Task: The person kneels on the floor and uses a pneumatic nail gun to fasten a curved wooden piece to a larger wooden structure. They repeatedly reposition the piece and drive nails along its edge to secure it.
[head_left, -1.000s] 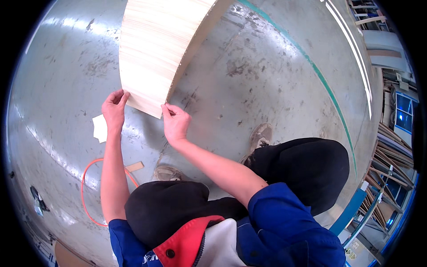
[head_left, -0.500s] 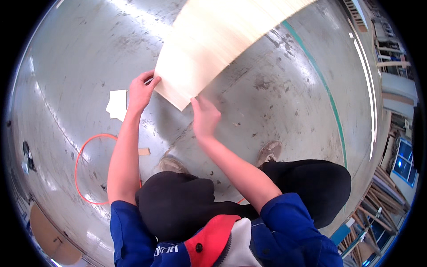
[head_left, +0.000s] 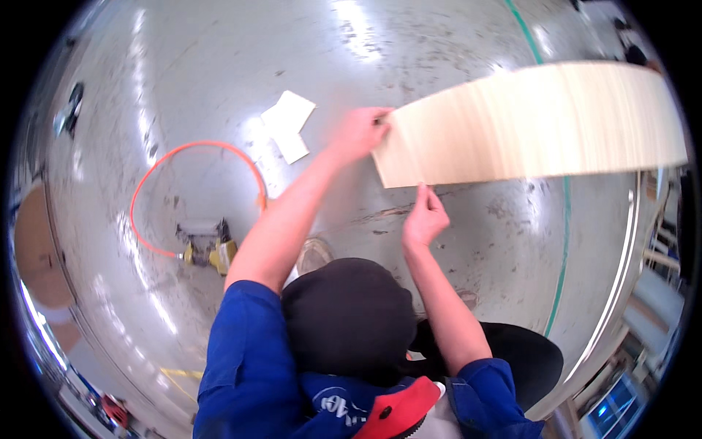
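Note:
A long, pale wood-grain sheet (head_left: 512,124), curved along its length, stretches from in front of me to the far right. My left hand (head_left: 362,134) grips its upper left corner, thumb and fingers closed at the edge and slightly blurred. Below, my right hand (head_left: 424,219) pinches the sheet's lower edge close to its left end. The sheet's near end is a straight, slanted edge between my two hands.
Pale flat offcuts (head_left: 289,121) lie on the grey floor left of my left hand. A yellow nail gun (head_left: 212,254) with a looped orange air hose (head_left: 164,157) rests near my left arm. A green floor line (head_left: 561,271) runs beneath the sheet. My shoe (head_left: 314,256) shows between my arms.
The sheet has swung from pointing up and away to pointing right, both hands staying at its near end. My view has turned too, and the nail gun has come into sight.

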Available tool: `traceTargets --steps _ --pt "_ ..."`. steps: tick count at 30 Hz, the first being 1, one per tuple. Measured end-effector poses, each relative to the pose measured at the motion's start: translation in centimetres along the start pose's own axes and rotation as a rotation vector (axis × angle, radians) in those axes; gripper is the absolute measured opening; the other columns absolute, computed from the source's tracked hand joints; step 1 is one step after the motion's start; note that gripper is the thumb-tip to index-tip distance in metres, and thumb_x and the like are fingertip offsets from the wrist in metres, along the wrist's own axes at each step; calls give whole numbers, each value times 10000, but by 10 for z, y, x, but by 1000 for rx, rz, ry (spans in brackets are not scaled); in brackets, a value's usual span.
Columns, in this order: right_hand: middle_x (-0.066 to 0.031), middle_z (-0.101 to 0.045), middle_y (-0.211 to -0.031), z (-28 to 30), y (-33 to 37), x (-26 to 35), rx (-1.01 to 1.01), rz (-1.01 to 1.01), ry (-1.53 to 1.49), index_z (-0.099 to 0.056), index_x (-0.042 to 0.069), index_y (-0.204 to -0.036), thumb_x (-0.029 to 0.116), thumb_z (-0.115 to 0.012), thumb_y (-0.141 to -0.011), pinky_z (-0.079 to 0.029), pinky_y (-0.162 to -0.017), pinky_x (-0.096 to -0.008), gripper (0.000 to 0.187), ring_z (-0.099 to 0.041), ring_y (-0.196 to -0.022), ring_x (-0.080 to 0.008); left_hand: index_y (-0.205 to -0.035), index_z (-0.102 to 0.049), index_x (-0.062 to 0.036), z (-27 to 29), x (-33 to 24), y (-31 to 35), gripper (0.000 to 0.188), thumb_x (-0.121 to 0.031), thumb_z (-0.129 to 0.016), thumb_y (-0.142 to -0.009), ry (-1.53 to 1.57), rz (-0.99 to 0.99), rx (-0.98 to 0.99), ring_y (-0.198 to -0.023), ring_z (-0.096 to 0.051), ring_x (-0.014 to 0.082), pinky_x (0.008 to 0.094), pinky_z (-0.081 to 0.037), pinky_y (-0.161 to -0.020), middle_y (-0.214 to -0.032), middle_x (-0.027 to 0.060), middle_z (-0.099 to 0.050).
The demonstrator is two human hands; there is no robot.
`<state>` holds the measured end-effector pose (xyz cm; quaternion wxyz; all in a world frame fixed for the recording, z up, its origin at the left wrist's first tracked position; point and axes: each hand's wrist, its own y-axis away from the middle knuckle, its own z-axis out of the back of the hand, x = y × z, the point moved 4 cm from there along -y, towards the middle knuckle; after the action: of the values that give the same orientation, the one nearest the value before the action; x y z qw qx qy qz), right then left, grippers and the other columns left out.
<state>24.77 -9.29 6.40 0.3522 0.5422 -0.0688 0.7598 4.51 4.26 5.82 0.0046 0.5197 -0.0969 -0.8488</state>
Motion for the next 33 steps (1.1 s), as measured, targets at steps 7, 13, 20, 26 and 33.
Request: traceTargets --steps 7,13,20,26,33 --pt "-138 -793 -1110 23 14 -51 351 10 236 -742 -56 -1255 219 -704 -1032 -554 -883 -313 356 -693 -956 -121 -1513 -506 -30 7 31 165 609 -82 -698 -937 -114 16 -316 -1340 -559 404 455 -445 -1149 -1476 231 -548" --pt "-172 -787 -926 25 45 -104 631 61 462 -769 -8 -1173 291 -643 -1055 -566 -779 -350 345 -679 -746 -185 -1344 -619 -52 188 153 392 568 83 -573 -794 -717 539 -384 -1308 -543 391 469 -455 -1113 -1367 182 -586" --pt "-233 -693 -849 -4 41 -90 1009 144 475 -729 -16 -1071 338 -629 -1042 -539 -729 -404 369 -665 -726 -362 -1188 -608 -44 213 236 429 392 -56 -716 -811 -1001 545 261 -1169 -584 392 459 -501 -1027 -1188 165 -603" --pt "-191 -745 -933 -22 54 -77 1245 95 455 -751 13 -1122 376 -661 -1025 -547 -776 -394 386 -705 -817 -259 -1058 -624 29 181 151 374 413 -291 -809 -875 -598 493 344 -896 -697 438 524 -554 -814 -940 234 -710" --pt "-207 -599 -1446 -49 121 -48 1482 -227 121 -423 -50 -1571 438 -730 -1004 -442 -1148 -413 808 -560 -1328 -243 -1018 -669 22 40 60 280 349 -297 -758 -906 -286 359 -229 -780 -732 390 488 -549 -712 -818 212 -728"
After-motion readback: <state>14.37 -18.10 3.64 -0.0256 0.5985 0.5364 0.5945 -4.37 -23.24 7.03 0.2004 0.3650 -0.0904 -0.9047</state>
